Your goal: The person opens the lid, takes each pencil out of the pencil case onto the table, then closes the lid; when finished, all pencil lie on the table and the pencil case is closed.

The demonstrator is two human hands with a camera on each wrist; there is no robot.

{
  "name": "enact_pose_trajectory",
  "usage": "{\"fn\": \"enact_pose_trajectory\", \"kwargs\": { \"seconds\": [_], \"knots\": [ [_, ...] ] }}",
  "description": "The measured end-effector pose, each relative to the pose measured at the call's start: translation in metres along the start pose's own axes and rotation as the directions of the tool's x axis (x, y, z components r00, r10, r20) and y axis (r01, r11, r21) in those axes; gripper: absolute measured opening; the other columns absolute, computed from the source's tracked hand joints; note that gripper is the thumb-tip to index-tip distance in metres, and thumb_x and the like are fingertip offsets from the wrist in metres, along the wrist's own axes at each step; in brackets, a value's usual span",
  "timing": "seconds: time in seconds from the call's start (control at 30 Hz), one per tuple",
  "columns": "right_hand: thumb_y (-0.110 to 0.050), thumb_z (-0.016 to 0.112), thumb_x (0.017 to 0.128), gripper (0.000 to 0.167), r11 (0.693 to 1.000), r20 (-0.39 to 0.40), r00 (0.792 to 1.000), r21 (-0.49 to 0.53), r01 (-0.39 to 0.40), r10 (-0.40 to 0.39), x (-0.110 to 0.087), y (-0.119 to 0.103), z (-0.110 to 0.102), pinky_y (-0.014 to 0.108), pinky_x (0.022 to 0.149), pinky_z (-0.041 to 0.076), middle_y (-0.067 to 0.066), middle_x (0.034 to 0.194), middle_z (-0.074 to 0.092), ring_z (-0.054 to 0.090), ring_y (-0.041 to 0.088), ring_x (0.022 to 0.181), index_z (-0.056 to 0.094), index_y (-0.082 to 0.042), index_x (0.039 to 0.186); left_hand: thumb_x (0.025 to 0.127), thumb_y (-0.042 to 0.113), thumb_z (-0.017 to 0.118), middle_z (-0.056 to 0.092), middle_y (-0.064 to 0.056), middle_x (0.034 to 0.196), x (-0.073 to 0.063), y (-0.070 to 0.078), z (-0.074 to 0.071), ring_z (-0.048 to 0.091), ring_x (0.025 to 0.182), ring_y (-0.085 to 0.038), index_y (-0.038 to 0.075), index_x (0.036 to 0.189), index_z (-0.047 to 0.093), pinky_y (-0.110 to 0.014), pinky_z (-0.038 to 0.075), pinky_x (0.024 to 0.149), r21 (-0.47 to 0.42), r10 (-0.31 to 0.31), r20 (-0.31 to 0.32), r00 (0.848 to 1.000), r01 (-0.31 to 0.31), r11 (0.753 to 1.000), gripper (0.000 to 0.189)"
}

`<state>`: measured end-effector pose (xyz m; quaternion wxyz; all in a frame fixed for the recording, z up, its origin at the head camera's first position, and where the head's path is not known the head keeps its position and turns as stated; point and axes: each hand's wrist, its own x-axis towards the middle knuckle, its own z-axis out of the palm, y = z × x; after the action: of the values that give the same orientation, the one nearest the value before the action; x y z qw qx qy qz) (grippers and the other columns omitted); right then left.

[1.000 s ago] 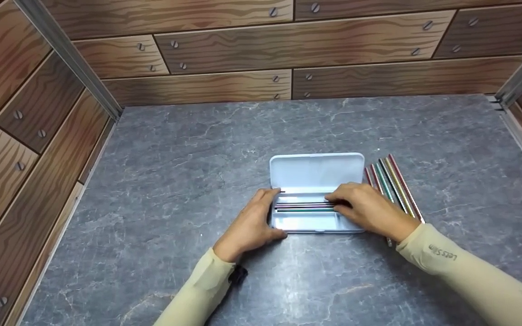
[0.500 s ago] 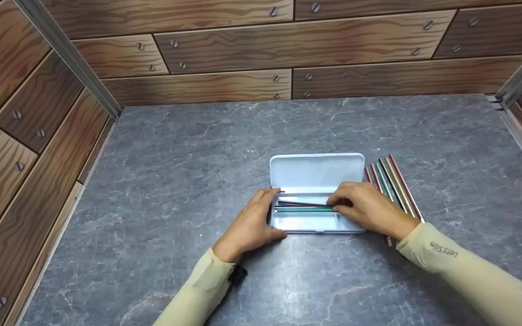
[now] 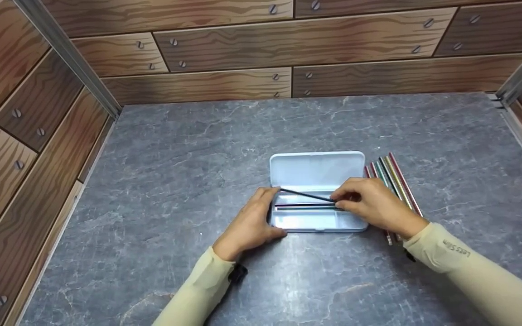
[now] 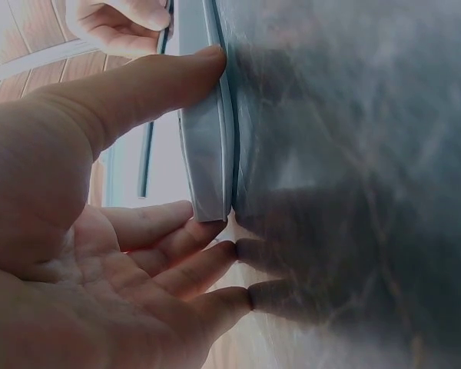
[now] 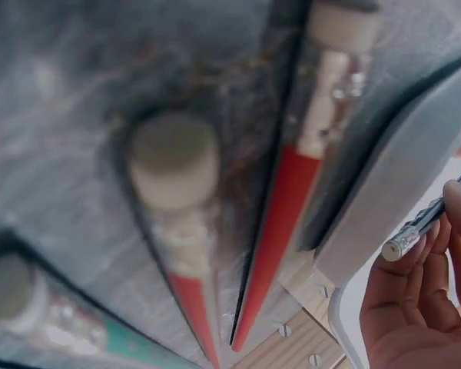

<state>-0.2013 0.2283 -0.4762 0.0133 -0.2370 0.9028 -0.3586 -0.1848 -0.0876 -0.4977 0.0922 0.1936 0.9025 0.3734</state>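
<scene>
A pale plastic pencil case (image 3: pixel 316 170) lies on the table with its lid up. My left hand (image 3: pixel 252 221) grips its left end, thumb at the front edge and fingers toward the back corner. A dark pencil (image 3: pixel 306 195) slants over the tray, pinched near its eraser end by the thumb and fingers of my right hand (image 3: pixel 374 201). In the right wrist view, the held pencil's eraser and silvery ferrule (image 5: pixel 403 243) stick out from the fingers. Below it, a few pencils (image 3: pixel 304 207) lie lengthwise in the case, their right ends hidden by my right hand.
Several pencils (image 3: pixel 394 176), red, green, black and yellow, lie side by side right of the case, partly under my right wrist. Eraser ends of red pencils (image 5: pixel 280 223) show close up in the right wrist view. Wood-patterned walls (image 3: pixel 224 50) bound the grey marbled table (image 3: pixel 188 149).
My right hand has lifted the dark pencil from beside the others in the tray, and its far end has swung toward the back left corner. The left hand stays put.
</scene>
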Motion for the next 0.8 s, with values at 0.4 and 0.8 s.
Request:
{"fn": "enact_pose_trajectory", "kwargs": {
  "seconds": [0.4, 0.8],
  "knots": [
    [-0.007, 0.087, 0.095, 0.021, 0.974, -0.102, 0.974, 0.122, -0.189, 0.202, -0.019, 0.008, -0.028, 0.013, 0.078, 0.060, 0.012, 0.109, 0.084, 0.069, 0.000, 0.088, 0.086, -0.007, 0.116, 0.081, 0.010, 0.097, 0.055, -0.019, 0.161, 0.001, -0.002, 0.001, 0.058, 0.150, -0.037, -0.003, 0.167, 0.045, -0.050, 0.047, 0.131, -0.002, 0.028, -0.005, 1.000, -0.028, 1.000, 0.102],
    [-0.008, 0.083, 0.100, 0.031, 0.929, -0.242, 0.904, 0.206, -0.307, 0.353, -0.042, 0.040, -0.060, 0.007, 0.078, 0.058, -0.009, 0.108, 0.085, 0.069, -0.013, 0.090, 0.080, 0.004, 0.128, 0.080, 0.009, 0.099, 0.055, -0.019, 0.163, 0.000, 0.001, 0.000, 0.057, 0.152, -0.036, -0.002, 0.168, 0.044, -0.051, 0.046, 0.132, 0.005, 0.002, 0.003, 1.000, -0.002, 1.000, 0.104]
  ]
}}
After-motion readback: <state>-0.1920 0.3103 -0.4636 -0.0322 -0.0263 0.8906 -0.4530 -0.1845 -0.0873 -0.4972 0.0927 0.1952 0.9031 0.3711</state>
